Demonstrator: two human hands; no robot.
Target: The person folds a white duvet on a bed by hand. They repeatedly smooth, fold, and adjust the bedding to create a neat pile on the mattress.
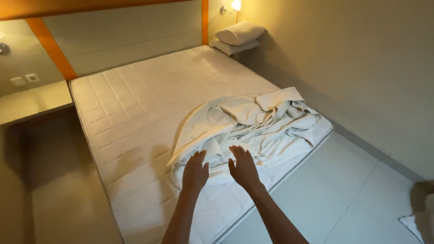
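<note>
Both hands reach out over the near edge of a bare quilted mattress. The left hand has its fingers open and a little spread, palm down, and it grips nothing. The right hand is just beside it, at 3 o'clock from it, and its fingers are also open and hold nothing. Both hands are over the near border of a crumpled white bed sheet; whether they touch the cloth I cannot tell. The sheet lies in a loose heap on the near right part of the mattress, at 12 to 1 o'clock from the hands. Two white pillows are stacked at the far corner of the mattress, at 12 o'clock, well apart from the sheet, under a lit wall lamp. The tiled floor is at 4 o'clock.
</note>
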